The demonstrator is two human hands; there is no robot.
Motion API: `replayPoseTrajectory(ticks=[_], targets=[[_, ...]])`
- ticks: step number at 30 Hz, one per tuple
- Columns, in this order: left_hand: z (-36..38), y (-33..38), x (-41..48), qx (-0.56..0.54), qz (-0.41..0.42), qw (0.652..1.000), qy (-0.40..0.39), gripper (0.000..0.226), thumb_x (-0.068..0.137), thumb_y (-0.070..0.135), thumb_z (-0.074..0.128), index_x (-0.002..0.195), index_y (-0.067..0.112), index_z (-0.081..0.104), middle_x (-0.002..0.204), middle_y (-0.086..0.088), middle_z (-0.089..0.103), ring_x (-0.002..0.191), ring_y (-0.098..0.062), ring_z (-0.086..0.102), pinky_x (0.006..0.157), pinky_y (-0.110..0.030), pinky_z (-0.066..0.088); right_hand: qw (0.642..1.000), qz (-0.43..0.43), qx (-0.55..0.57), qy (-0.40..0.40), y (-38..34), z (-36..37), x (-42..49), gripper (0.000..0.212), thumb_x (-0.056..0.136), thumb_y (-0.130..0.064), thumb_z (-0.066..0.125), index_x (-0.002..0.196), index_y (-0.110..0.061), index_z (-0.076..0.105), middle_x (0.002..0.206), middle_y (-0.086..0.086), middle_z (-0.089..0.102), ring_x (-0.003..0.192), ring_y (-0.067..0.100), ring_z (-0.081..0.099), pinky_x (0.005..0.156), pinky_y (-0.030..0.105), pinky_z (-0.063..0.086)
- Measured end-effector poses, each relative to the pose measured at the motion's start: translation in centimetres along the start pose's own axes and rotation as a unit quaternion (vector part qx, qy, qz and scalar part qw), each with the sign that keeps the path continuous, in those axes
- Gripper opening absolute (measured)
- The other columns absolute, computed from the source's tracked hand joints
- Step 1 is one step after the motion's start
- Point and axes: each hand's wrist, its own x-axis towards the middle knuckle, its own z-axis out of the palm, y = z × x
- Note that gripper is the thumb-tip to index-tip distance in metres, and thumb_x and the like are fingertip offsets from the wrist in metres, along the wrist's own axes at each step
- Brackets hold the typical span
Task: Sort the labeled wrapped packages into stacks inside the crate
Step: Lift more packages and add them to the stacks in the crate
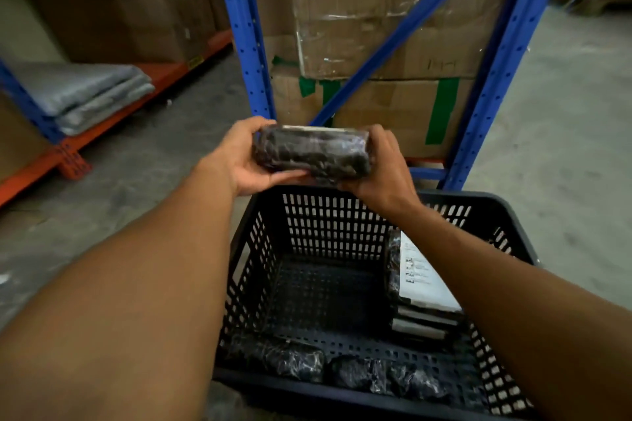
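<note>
Two loose wrapped packages (pixel 277 357) lie along the near wall of the black crate (pixel 345 220), and a stack of labelled packages (pixel 422 287) sits at its right side. Above the far rim, the left hand (pixel 239 157) and right hand (pixel 383 167) grip a dark wrapped package (pixel 313 152) by its ends, fingers curled around it. Beyond stand a blue rack (pixel 246 34) and cardboard boxes (pixel 379 20)

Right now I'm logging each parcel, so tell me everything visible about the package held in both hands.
The held package is a dark, lumpy block in glossy clear wrap, a pale label edge along its top. It lies level above the black crate's far rim, left hand and right hand gripping its ends.
</note>
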Motion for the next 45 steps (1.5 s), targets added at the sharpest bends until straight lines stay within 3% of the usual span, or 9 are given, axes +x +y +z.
replayPoseTrajectory(ticks=[5, 9, 15, 20, 23, 30, 35, 40, 45], targets=[[0.0, -2.8, -0.2, 0.032, 0.087, 0.995, -0.040, 0.048, 0.055, 0.015, 0.047, 0.095, 0.004, 0.072, 0.088, -0.014, 0.077, 0.078, -0.031, 0.072, 0.085, -0.039, 0.054, 0.974, 0.192, 0.113, 0.041, 2.3, 0.0, -0.8, 0.074, 0.082, -0.003, 0.072, 0.138, -0.025, 0.029, 0.111, 0.009, 0.059, 0.088, 0.018, 0.065, 0.072, 0.032, 0.059], [-1.5, -5.4, 0.7, 0.012, 0.091, 0.995, -0.032, 0.062, 0.050, 0.010, 0.044, 0.106, -0.002, 0.066, 0.094, -0.016, 0.076, 0.088, -0.035, 0.069, 0.093, -0.041, 0.049, 0.813, 0.388, 0.425, -0.091, 2.9, -1.1, -0.6, 0.050, 0.091, -0.047, 0.059, 0.123, -0.009, 0.059, 0.094, 0.009, 0.075, 0.076, 0.023, 0.073, 0.055, 0.033, 0.058], [-2.4, -8.3, 2.3, 0.162, -0.051, 0.985, 0.018, 0.060, 0.044, 0.002, 0.042, 0.099, -0.003, 0.066, 0.096, -0.016, 0.074, 0.081, -0.036, 0.068, 0.073, -0.040, 0.055, 0.854, 0.401, 0.279, -0.179, 4.6, -0.2, -3.0, 0.048, 0.072, -0.032, 0.084, 0.108, -0.008, 0.064, 0.104, 0.008, 0.075, 0.084, 0.023, 0.073, 0.064, 0.035, 0.060], [-3.0, -10.6, 2.8, 0.367, -0.189, 0.910, 0.041, 0.034, 0.075, 0.007, 0.067, 0.109, 0.010, 0.067, 0.102, -0.014, 0.074, 0.093, -0.037, 0.068, 0.096, -0.059, 0.044, 0.835, 0.468, 0.196, -0.213, 5.8, 2.8, -6.3, 0.041, 0.081, -0.024, 0.077, 0.113, -0.002, 0.062, 0.102, 0.011, 0.071, 0.078, 0.024, 0.068, 0.064, 0.038, 0.059], [-3.7, -12.7, 3.8, 0.414, -0.239, 0.876, 0.064, 0.042, 0.081, 0.007, 0.074, 0.121, 0.006, 0.060, 0.113, -0.019, 0.067, 0.102, -0.043, 0.063, 0.086, -0.069, 0.045, 0.820, 0.508, 0.165, -0.207, 6.4, 5.4, -8.0, 0.031, 0.087, -0.016, 0.070, 0.112, -0.002, 0.060, 0.107, 0.014, 0.070, 0.089, 0.030, 0.069, 0.075, 0.044, 0.060], [-6.5, -18.6, 8.0, 0.533, -0.167, 0.812, 0.170, 0.060, 0.078, 0.016, 0.079, 0.130, 0.000, 0.054, 0.137, -0.015, 0.056, 0.123, -0.032, 0.053, 0.099, -0.036, 0.045, 0.805, 0.548, 0.119, -0.193, 8.9, 11.0, -10.6, 0.025, 0.074, -0.004, 0.081, 0.086, -0.006, 0.060, 0.120, 0.014, 0.067, 0.103, 0.028, 0.063, 0.090, 0.036, 0.051], [-8.3, -20.5, 10.8, 0.547, -0.166, 0.796, 0.199, 0.068, 0.078, 0.021, 0.079, 0.134, -0.001, 0.048, 0.137, -0.016, 0.054, 0.121, -0.030, 0.055, 0.094, -0.031, 0.047, 0.797, 0.572, 0.095, -0.168, 11.3, 14.4, -11.0, 0.049, 0.074, -0.004, 0.081, 0.118, 0.002, 0.061, 0.127, 0.018, 0.065, 0.115, 0.031, 0.062, 0.101, 0.042, 0.050], [-8.8, -22.1, 13.1, 0.547, -0.161, 0.790, 0.228, 0.051, 0.079, 0.017, 0.078, 0.123, 0.003, 0.058, 0.128, -0.014, 0.062, 0.114, -0.028, 0.061, 0.076, -0.025, 0.047, 0.795, 0.587, 0.075, -0.134, 12.9, 16.3, -11.0, 0.042, 0.078, -0.002, 0.077, 0.116, 0.003, 0.062, 0.126, 0.018, 0.066, 0.113, 0.030, 0.062, 0.094, 0.034, 0.049], [-9.2, -22.2, 14.2, 0.577, -0.183, 0.764, 0.222, 0.064, 0.079, 0.023, 0.078, 0.133, 0.004, 0.048, 0.136, -0.014, 0.055, 0.121, -0.028, 0.056, 0.085, -0.028, 0.048, 0.789, 0.599, 0.049, -0.128, 13.6, 16.9, -10.8, 0.039, 0.077, -0.003, 0.078, 0.112, 0.000, 0.062, 0.124, 0.017, 0.066, 0.114, 0.030, 0.061, 0.096, 0.036, 0.048]])
